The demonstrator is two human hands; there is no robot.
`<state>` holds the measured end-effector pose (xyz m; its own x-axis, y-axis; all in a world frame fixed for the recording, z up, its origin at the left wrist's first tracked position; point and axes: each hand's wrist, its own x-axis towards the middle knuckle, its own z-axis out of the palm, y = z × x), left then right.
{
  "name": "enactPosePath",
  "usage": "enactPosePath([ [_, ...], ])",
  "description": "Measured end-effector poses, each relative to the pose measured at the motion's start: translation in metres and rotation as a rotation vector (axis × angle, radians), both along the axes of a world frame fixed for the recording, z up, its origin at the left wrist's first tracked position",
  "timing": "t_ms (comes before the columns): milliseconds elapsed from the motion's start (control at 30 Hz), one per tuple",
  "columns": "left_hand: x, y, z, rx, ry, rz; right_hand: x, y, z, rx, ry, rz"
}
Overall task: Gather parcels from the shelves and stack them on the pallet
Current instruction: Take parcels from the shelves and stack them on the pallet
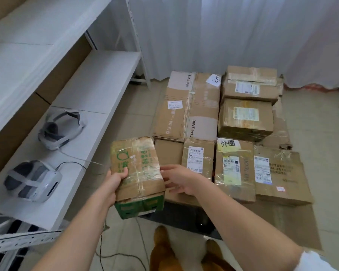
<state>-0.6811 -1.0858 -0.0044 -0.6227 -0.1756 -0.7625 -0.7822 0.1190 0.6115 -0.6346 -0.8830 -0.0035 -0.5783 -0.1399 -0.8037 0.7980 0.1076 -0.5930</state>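
Head view: left hand (115, 179) grips a taped brown cardboard parcel with green print (137, 173), fingers curled round its left edge; right hand (179, 181) touches its right side, fingers relaxed (parcel held in the air just beside the stacked brown boxes (233, 169)).

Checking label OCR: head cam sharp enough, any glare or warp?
Head view: parcel in hands slightly soft, tape glare across its top; pallet labels such as the yellow one visible but fine print unreadable; shelf edges bow from wide-angle distortion; lighting even, shadows soft.

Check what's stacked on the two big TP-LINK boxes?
Only a white paper note lies on the TP-LINK boxes, no parcels. Whatever is beneath them is hidden.
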Motion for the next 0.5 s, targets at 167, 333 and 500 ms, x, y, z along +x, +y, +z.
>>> enactPosePath([
  [167, -0.048, -0.006, -0.040, 0.059, 0.011, -0.109, -0.029, -0.018, -0.028, 0.086, -0.079, -0.166],
  [333, -0.090, -0.002, -0.078, 0.116, 0.026, -0.231, -0.049, -0.024, -0.058, 0.106, -0.115, -0.278],
  [500, -0.109, 0.018, -0.121, 0.185, 0.022, -0.280, -0.056, -0.013, -0.086, 0.070, -0.176, -0.340],
])
